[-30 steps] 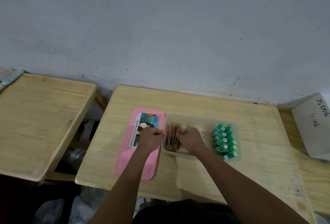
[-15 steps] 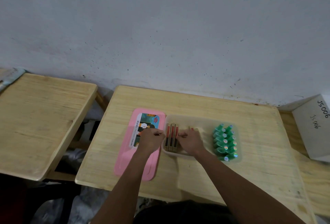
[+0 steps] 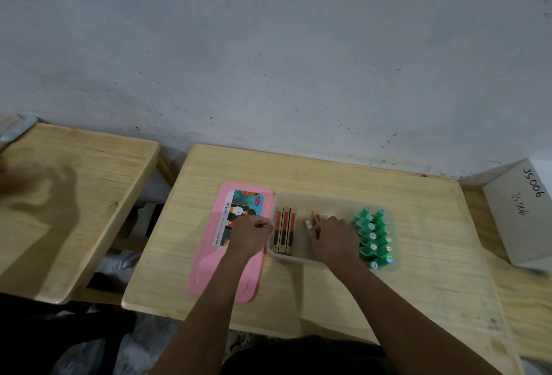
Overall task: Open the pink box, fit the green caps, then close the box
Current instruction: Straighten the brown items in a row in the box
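Head view: the pink lid point(image 3: 222, 258) lies flat on the wooden surface point(image 3: 328, 174), touching the open clear tray point(image 3: 331, 200). Green caps point(image 3: 373, 237) fill the tray's right end. The left hand point(image 3: 249, 232) rests curled at the tray's edge; whether it holds anything I cannot tell. The right hand point(image 3: 334, 238) pinches a small stick point(image 3: 309, 223).

Pale bare-wood table point(image 3: 328, 177), glossy pink plastic lid point(image 3: 209, 267) (translucent tray point(image 3: 334, 200))
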### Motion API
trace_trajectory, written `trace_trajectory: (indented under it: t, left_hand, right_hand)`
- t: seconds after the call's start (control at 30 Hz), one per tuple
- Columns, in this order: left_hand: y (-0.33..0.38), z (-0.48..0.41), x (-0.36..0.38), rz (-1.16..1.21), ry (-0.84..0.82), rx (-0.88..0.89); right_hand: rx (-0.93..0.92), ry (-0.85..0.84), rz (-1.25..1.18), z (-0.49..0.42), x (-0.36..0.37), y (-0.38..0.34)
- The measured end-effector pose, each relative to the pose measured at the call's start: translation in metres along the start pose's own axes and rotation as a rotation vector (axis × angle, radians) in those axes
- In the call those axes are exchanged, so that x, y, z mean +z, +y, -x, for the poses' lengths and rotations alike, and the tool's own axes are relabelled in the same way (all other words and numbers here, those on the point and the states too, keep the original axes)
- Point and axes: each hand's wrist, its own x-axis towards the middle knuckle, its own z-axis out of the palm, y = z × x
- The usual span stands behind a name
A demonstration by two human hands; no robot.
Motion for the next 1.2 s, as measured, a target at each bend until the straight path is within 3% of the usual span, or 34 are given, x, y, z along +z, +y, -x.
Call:
trace_trajectory:
  t: [0.4,0.6,0.77,1.2]
  left_hand:
    - [0.002,0.002,0.001,-0.016,0.029,0.010]
    - [0.000,0.002,0.001,-0.009,0.030,0.020]
    - [-0.001,0.001,0.002,-0.016,0.022,0.025]
    - [-0.002,0.001,0.001,0.004,0.044,0.027]
  right_hand:
    - [0.006,-0.143,0.009,-0.002,-0.013,-0.005]
    - [0.090,-0.168,-0.785,-0.003,-0.018,0.012]
    - [0.152,-0.289,-1.162,0.004,-0.029,0.016]
    - [0.201,-0.313,-0.739,-0.013,0.006,-0.005]
